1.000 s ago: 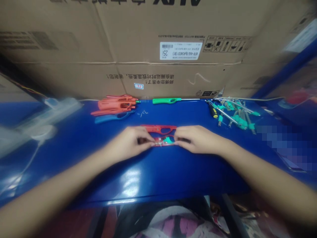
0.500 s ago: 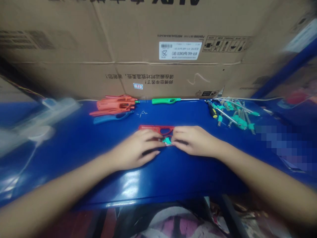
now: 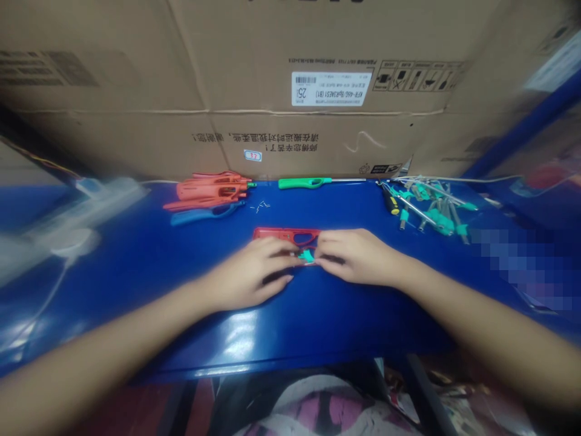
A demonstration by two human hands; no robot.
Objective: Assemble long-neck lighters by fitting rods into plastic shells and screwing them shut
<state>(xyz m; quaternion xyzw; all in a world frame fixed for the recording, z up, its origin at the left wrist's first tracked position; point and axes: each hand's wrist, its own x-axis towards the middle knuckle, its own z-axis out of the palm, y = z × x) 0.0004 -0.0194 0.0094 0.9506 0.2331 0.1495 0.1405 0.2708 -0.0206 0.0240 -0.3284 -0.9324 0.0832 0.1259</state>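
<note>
Two red lighter handle halves lie in front of me; the far half shows its grip opening, and the nearer one is mostly covered by my fingers. A teal trigger piece sits at the nearer half, between my fingertips. My left hand is closed on the left part of this half, thumb held a little apart. From the other side my right hand pinches at its right end. Exactly what lies between the right fingertips is hidden.
Orange lighter shells and a blue shell lie back left, near small metal pins. A green lighter lies against the cardboard. Back right are a screwdriver and several metal tubes with teal parts.
Both hands stay in nearly the same place. The teal trigger piece has tilted or shifted very slightly between the fingertips.
</note>
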